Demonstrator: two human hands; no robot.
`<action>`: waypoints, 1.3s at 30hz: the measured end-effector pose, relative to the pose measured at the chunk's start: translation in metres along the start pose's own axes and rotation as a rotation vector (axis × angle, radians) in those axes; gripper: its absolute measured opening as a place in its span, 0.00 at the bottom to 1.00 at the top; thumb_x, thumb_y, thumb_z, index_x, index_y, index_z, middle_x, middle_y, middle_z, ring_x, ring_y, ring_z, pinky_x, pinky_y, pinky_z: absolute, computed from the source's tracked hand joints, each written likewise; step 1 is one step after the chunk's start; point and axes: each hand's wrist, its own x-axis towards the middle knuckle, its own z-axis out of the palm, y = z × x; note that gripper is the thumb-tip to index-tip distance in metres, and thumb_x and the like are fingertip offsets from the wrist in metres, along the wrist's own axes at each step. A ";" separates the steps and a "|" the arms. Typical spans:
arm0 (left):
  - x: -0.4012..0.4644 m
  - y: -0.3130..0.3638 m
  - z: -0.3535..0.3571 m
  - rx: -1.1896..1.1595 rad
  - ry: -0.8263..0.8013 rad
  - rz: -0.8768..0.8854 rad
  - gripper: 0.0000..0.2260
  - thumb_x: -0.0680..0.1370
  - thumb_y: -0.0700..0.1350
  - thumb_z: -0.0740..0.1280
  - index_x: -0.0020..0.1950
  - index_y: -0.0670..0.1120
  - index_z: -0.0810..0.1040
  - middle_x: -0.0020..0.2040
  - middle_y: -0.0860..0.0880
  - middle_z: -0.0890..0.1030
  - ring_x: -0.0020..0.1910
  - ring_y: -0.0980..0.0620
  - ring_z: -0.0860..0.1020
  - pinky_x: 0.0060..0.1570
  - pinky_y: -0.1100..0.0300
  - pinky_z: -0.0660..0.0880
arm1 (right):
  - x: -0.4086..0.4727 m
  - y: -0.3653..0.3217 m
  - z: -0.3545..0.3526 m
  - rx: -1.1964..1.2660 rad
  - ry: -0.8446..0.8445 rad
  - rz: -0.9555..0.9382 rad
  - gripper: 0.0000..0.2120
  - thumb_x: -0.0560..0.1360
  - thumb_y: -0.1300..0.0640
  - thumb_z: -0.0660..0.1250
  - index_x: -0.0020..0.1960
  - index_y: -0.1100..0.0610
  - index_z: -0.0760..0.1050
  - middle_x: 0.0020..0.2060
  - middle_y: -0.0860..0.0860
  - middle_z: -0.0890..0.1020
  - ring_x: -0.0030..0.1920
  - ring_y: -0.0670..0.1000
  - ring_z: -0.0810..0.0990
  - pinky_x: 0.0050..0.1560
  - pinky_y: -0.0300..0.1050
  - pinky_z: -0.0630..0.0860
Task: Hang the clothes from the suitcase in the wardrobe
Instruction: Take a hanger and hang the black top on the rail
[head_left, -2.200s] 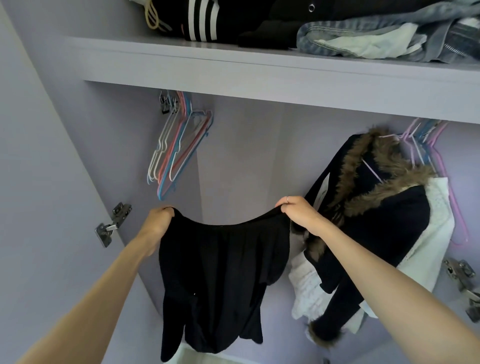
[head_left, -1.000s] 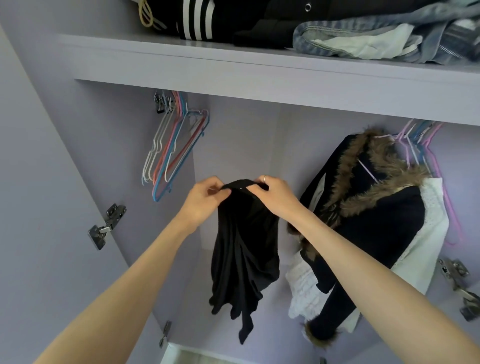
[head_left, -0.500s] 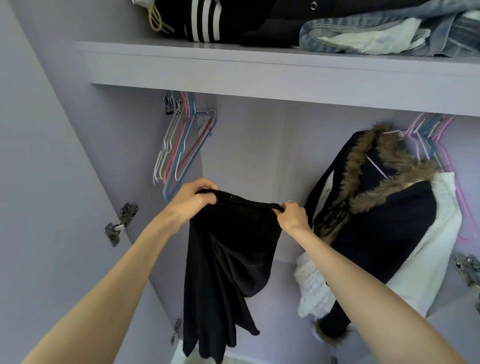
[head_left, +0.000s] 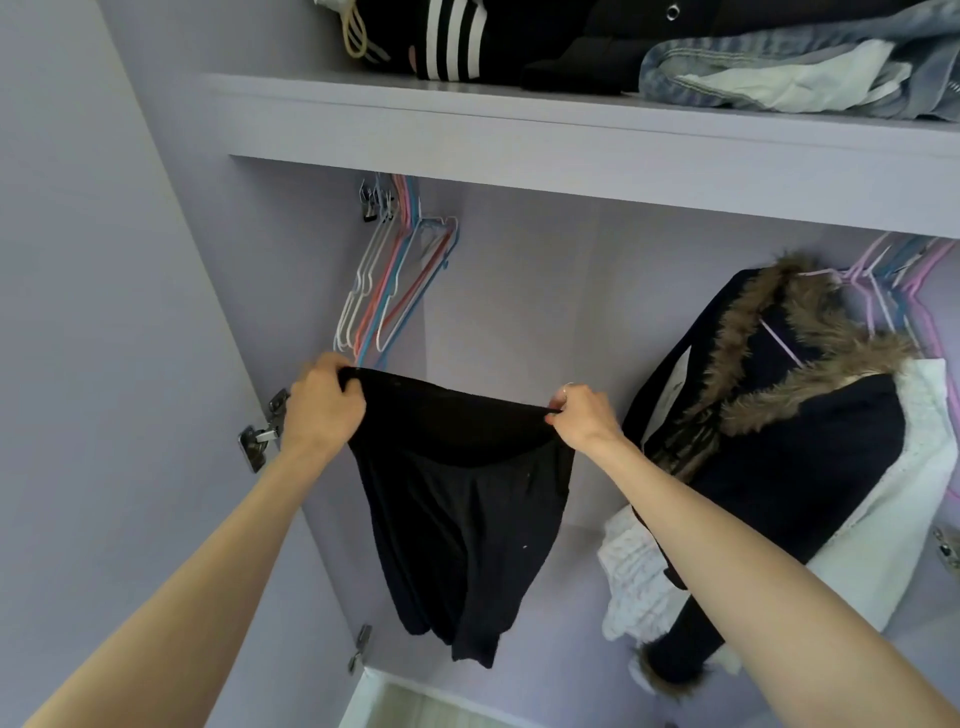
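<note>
Left grip: the left hand (head_left: 323, 402) is bunching one end of the black garment's (head_left: 460, 499) top edge in curled fingers.
Right grip: the right hand (head_left: 581, 418) is pinching the other end between thumb and fingertips, a thinner hold than the left.
Garment position: it is hanging stretched between the two hands in the open wardrobe, under the front edge of the shelf (head_left: 519, 150), not yet on any hanger.
Slip risk: the right pinch is probably the weak point; if either hand is letting go to reach up, the fabric is likely sliding free and dropping.
Tangle risk: the empty hangers (head_left: 395, 291) are crowding together just behind the left hand, so pulling one is likely dragging its neighbours along.
Snag risk: the fur-trimmed coat (head_left: 795, 426) is hanging near the right hand, and cloth could be catching on it.
</note>
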 end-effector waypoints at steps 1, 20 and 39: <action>0.000 -0.004 -0.001 -0.044 0.007 -0.050 0.12 0.77 0.37 0.57 0.58 0.40 0.74 0.51 0.40 0.78 0.47 0.42 0.75 0.46 0.54 0.70 | 0.000 0.001 -0.002 -0.043 0.041 0.030 0.11 0.77 0.59 0.64 0.58 0.62 0.76 0.54 0.58 0.79 0.56 0.58 0.77 0.49 0.43 0.72; -0.004 -0.037 -0.036 0.151 -0.012 -0.085 0.08 0.78 0.44 0.58 0.46 0.43 0.74 0.42 0.40 0.78 0.47 0.40 0.77 0.45 0.53 0.71 | 0.028 -0.068 0.032 0.482 -0.346 0.162 0.18 0.74 0.66 0.65 0.64 0.65 0.72 0.60 0.58 0.77 0.59 0.56 0.76 0.55 0.43 0.73; 0.035 -0.044 -0.041 -0.403 -0.200 -0.193 0.08 0.78 0.42 0.58 0.43 0.40 0.74 0.36 0.46 0.73 0.37 0.49 0.72 0.40 0.55 0.69 | 0.085 -0.190 0.070 1.042 -0.367 0.140 0.05 0.77 0.55 0.66 0.46 0.57 0.73 0.41 0.52 0.78 0.43 0.49 0.76 0.43 0.43 0.74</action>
